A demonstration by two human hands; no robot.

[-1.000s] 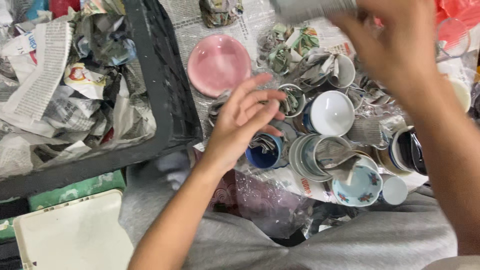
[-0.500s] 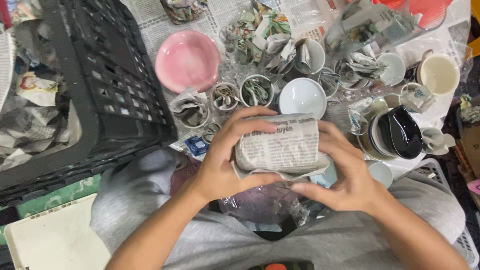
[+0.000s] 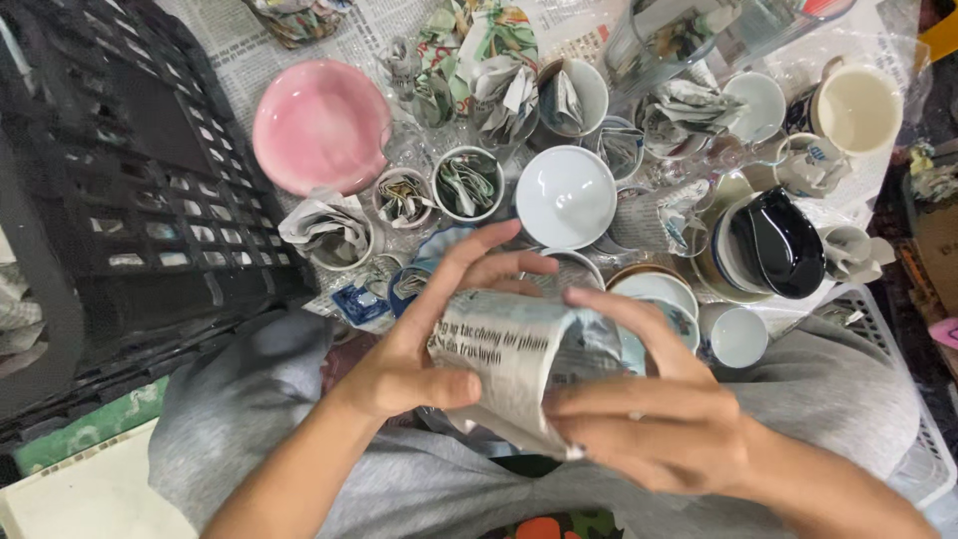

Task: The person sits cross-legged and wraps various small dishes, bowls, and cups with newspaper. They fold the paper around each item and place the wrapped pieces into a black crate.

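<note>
Both my hands hold an object wrapped in newspaper [image 3: 519, 359] above my lap. My left hand [image 3: 424, 339] grips its left side, thumb underneath and fingers spread over the top. My right hand [image 3: 649, 419] closes around the right end, fingers folding the paper over. What is inside the wrapping is hidden. Just beyond my hands, several small cups and bowls stand on newspaper, some stuffed with crumpled paper, such as a small cup [image 3: 469, 183].
A pink bowl [image 3: 319, 125] sits at the upper left of the spread. A white bowl [image 3: 565, 195] and a black bowl [image 3: 778, 245] stand among the dishes. A black plastic crate [image 3: 110, 190] fills the left side. My grey-trousered knees [image 3: 239, 399] frame the bottom.
My hands came together from apart and took the newspaper-wrapped object between them. Since half a second ago my fingers have shifted, folding the paper at the right end.
</note>
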